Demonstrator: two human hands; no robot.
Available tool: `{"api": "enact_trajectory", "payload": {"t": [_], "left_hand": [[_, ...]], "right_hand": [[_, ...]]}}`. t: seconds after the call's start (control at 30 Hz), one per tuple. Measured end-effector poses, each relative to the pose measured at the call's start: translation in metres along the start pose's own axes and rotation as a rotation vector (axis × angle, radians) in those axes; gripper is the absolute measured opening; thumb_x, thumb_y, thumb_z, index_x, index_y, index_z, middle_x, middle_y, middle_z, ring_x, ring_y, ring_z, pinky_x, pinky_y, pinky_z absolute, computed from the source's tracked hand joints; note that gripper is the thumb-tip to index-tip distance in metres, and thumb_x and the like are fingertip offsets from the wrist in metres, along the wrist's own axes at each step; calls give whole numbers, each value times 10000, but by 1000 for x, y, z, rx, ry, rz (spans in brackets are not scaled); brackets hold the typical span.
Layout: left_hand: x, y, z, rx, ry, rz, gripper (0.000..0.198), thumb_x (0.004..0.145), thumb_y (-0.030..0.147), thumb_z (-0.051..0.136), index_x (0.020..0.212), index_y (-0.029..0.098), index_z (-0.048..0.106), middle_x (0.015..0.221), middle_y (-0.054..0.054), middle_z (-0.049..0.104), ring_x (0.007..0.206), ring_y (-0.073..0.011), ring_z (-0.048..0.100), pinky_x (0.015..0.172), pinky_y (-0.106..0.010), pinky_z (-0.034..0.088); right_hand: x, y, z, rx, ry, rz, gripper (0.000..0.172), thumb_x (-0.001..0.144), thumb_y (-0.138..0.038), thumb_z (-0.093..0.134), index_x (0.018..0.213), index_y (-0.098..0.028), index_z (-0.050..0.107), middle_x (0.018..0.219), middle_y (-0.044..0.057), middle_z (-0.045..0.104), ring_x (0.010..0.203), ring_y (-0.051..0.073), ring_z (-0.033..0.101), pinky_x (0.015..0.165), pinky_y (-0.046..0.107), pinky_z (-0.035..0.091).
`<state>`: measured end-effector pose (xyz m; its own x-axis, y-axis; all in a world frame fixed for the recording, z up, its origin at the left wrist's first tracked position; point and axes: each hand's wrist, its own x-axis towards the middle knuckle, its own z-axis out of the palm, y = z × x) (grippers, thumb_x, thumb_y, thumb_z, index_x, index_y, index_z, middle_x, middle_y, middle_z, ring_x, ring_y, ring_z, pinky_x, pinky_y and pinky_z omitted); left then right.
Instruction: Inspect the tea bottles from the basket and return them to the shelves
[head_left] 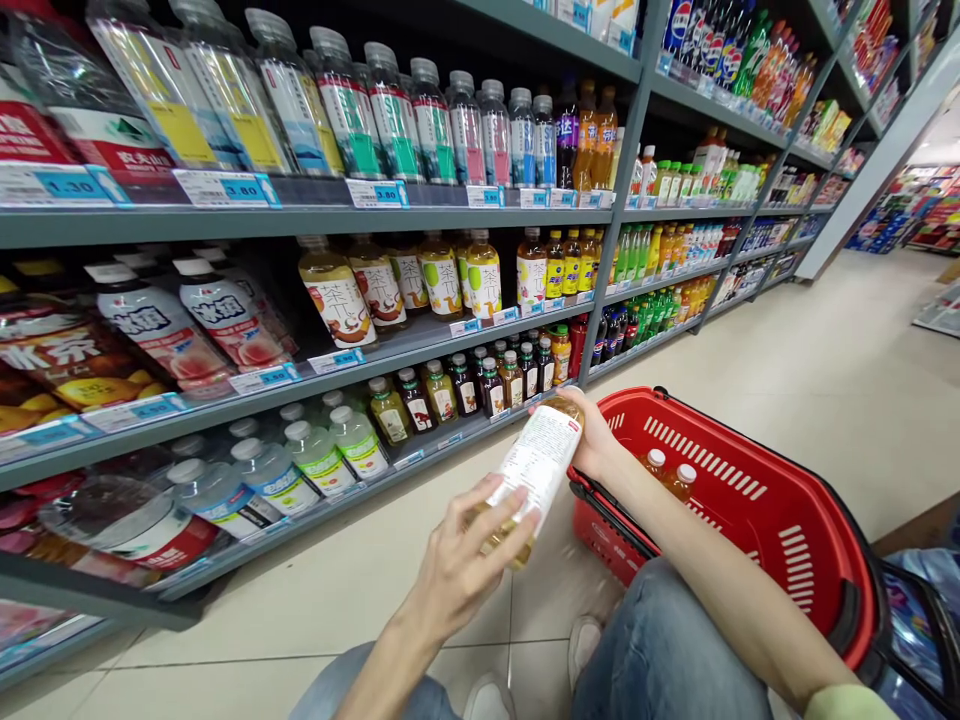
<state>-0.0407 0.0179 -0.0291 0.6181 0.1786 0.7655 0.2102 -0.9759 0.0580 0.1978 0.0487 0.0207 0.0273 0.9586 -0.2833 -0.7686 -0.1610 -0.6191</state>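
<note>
A bottle of tea drink [541,450] with a white printed label is tilted between my two hands, in front of the lower shelves. My left hand [469,545] has its fingers spread across the label near the lower end, the thumb hidden behind the bottle. At the upper end, my right hand [594,435] is wrapped around the bottle near its cap. Just right of my hands stands a red shopping basket [720,450], with small amber bottles [681,482] inside it.
Shelves of drinks line the left side, with tea bottles [334,295] on the middle shelf and small dark bottles [491,390] lower down. Price tags [379,193] run along the shelf edges. Tiled floor [780,350] stretches beyond the basket. Wrapped bottles [919,610] sit at the far right.
</note>
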Motion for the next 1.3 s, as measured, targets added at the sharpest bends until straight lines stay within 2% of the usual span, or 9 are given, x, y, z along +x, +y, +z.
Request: {"api": "enact_trajectory", "payload": {"t": [0.07,0.17,0.3,0.5,0.63,0.73,1.0,1.17,1.3], "left_hand": [[1,3,0,-55,-126,31,613,889,29,596,1372,406,575,1274,-19,704,1292,-276,571,1143,-553,447],[10,10,0,-186,-333,-67,478,963,86,527,1268,429,658,1275,3,702,1284,-259,599,1205,-609,326],[18,10,-3,-268,-456,-191,389,982,132,509,1228,371,693,1302,-30,684,1334,-261,554,1221,-632,216],[15,6,-7,-241,-370,-138,383,960,133,561,1202,390,709,1265,-54,704,1277,-287,602,1187,-626,304],[18,8,-8,-314,-322,-203,377,930,121,611,1166,392,725,1221,-55,727,1236,-290,634,1174,-628,325],[20,9,-8,-344,-319,-260,348,922,138,628,1141,386,738,1200,-54,735,1218,-290,646,1170,-621,341],[17,10,-8,-332,-339,-267,334,940,193,622,1150,430,729,1201,-41,729,1203,-299,655,1162,-622,371],[17,11,-7,-174,-344,-132,376,964,172,577,1173,453,712,1206,-46,718,1189,-310,662,1105,-616,445],[14,10,-6,-50,-293,-21,427,953,150,589,1225,467,677,1207,-44,715,1160,-310,677,1053,-573,508]], "right_hand": [[0,-1,-3,8,-77,14,176,845,-303,601,852,-135,651,796,86,749,683,234,722,688,357,588],[0,-1,-5,66,-74,-6,176,829,-279,598,892,-131,669,834,89,759,738,249,741,686,350,593],[1,1,-7,93,-61,-38,191,824,-293,610,900,-132,678,859,98,762,764,254,746,705,351,600],[2,4,-7,92,-51,-35,168,824,-290,614,881,-146,679,862,101,768,768,246,746,705,345,607],[0,4,-5,93,-64,-36,150,818,-284,627,871,-153,675,867,96,768,773,246,747,700,346,606],[-2,3,-3,90,-65,-41,133,830,-280,610,869,-169,672,862,89,771,755,246,744,671,355,606],[-5,2,2,69,-25,-59,158,852,-272,572,866,-155,678,849,95,771,717,244,738,624,349,597],[-4,1,0,73,-41,-50,149,852,-272,579,878,-163,677,853,89,774,724,238,736,634,337,594],[-2,1,-1,87,-40,-43,162,834,-271,607,900,-145,683,867,99,773,730,246,739,649,338,594]]}}
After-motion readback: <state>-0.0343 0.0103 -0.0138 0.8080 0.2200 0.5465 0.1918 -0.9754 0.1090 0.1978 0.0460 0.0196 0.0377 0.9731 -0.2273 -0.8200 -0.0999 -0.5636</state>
